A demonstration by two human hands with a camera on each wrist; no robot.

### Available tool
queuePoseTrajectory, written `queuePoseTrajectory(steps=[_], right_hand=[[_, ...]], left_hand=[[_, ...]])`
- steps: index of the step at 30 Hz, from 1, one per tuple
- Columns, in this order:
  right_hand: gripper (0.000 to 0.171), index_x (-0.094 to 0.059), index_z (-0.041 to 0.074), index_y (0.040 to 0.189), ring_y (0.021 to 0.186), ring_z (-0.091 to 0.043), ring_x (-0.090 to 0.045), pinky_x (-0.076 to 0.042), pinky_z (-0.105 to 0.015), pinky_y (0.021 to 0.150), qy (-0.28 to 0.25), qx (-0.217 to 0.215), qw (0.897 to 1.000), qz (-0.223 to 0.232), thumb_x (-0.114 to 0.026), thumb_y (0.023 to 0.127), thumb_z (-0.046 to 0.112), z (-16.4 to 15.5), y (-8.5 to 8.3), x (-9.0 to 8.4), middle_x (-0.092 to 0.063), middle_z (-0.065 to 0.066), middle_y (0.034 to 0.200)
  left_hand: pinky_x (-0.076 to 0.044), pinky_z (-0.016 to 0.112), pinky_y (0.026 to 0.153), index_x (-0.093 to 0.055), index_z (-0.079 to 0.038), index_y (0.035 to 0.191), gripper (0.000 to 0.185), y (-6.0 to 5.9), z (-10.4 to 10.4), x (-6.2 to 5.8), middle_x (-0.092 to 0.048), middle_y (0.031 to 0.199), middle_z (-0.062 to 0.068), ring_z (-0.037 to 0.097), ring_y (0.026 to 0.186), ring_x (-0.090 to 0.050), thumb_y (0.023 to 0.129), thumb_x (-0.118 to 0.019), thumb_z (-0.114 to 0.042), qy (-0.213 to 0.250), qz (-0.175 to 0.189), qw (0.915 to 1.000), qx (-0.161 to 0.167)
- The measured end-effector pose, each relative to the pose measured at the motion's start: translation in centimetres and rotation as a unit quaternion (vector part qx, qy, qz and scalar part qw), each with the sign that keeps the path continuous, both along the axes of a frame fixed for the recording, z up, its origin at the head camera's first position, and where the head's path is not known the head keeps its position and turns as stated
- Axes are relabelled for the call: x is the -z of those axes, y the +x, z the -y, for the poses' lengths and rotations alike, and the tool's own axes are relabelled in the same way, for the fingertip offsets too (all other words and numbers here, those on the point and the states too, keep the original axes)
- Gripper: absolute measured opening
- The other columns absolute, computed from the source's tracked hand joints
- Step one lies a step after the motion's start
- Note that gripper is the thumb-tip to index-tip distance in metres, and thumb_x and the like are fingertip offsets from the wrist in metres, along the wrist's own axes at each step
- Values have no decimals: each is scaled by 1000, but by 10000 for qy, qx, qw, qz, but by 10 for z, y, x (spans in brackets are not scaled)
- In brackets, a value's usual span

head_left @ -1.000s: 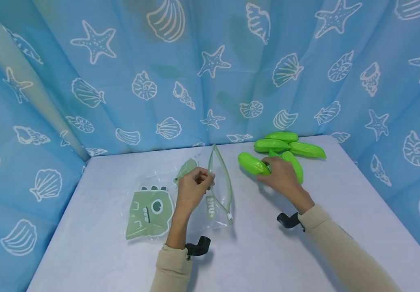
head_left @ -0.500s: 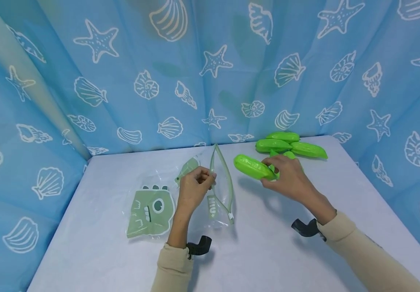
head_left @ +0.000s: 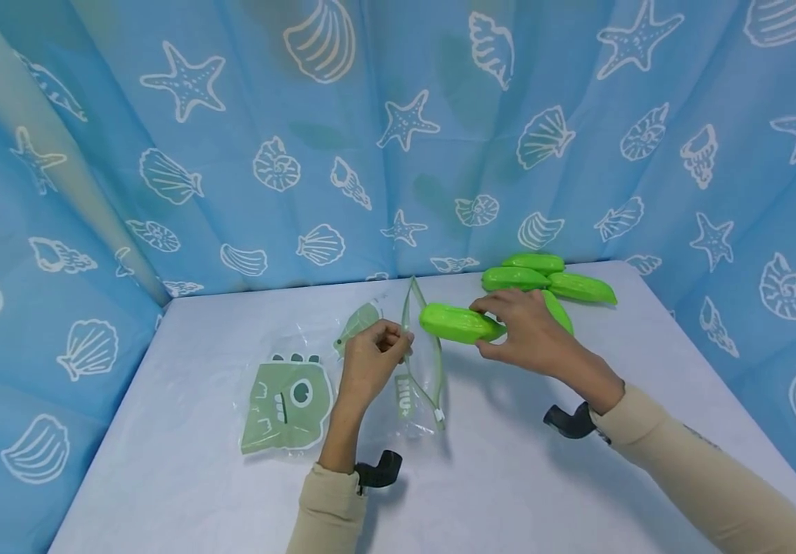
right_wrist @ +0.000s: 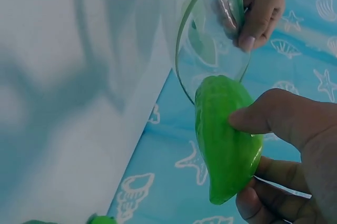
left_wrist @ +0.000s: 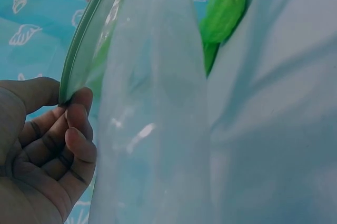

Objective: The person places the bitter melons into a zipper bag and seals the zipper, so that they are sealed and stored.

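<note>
A clear slider zip bag (head_left: 285, 408) with a green cartoon creature print lies on the white table, its green-edged mouth standing apart as a loop. My left hand (head_left: 370, 362) pinches one edge of that mouth between thumb and index finger; in the left wrist view the other fingers curl loosely beside the green zip strip (left_wrist: 79, 40). My right hand (head_left: 529, 331) holds a glossy green bitter melon (head_left: 456, 323) by its tapered end, thumb on one side and fingers opposite. The melon's rounded end is at the bag mouth; whether it touches is unclear.
Several more green bitter melons (head_left: 581, 288) lie in a cluster at the table's back right, partly behind my right hand. A blue curtain (head_left: 342, 154) with white shells and starfish hangs along the back and sides of the white table (head_left: 183, 492).
My right hand has lifted the bitter melon from the cluster and carried it left to the bag mouth, turning it more level. My left hand keeps its pinch on the bag edge.
</note>
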State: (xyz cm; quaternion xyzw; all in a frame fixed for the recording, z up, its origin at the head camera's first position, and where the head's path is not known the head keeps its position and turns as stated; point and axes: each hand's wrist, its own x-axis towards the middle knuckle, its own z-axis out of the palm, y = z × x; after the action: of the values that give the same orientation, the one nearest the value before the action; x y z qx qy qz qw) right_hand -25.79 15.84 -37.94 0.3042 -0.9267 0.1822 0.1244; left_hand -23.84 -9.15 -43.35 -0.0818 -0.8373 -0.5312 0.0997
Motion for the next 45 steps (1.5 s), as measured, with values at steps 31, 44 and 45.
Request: queuePoseTrajectory(steps=[31, 44, 45], right_hand=[[48, -63, 13, 113, 98, -22, -51, -30, -39, 72, 635, -484, 9963, -319, -77, 71, 29, 52, -16, 6, -59, -3, 110], [40, -64, 16, 111, 87, -17, -47, -27, -38, 69, 454, -402, 9981, 104, -74, 75, 31, 71, -22, 21, -61, 0, 108], [40, -64, 16, 111, 88, -17, -47, -27, -38, 69, 452, -396, 9981, 98, -74, 76, 31, 72, -22, 21, -60, 0, 109]], left_hand=[[-49, 25, 52, -64, -12, 85, 11, 1, -4, -2, -63, 70, -5, 9, 58, -58, 87, -65, -24, 5, -185, 9996, 236], [-49, 26, 52, -64, -12, 86, 13, 2, -5, -3, -63, 72, -4, 9, 59, -59, 88, -64, -25, -12, -91, 9995, 299], [-49, 26, 53, -64, -12, 87, 13, 2, -4, -3, -63, 72, -4, 9, 60, -59, 88, -64, -25, 17, -80, 9995, 304]])
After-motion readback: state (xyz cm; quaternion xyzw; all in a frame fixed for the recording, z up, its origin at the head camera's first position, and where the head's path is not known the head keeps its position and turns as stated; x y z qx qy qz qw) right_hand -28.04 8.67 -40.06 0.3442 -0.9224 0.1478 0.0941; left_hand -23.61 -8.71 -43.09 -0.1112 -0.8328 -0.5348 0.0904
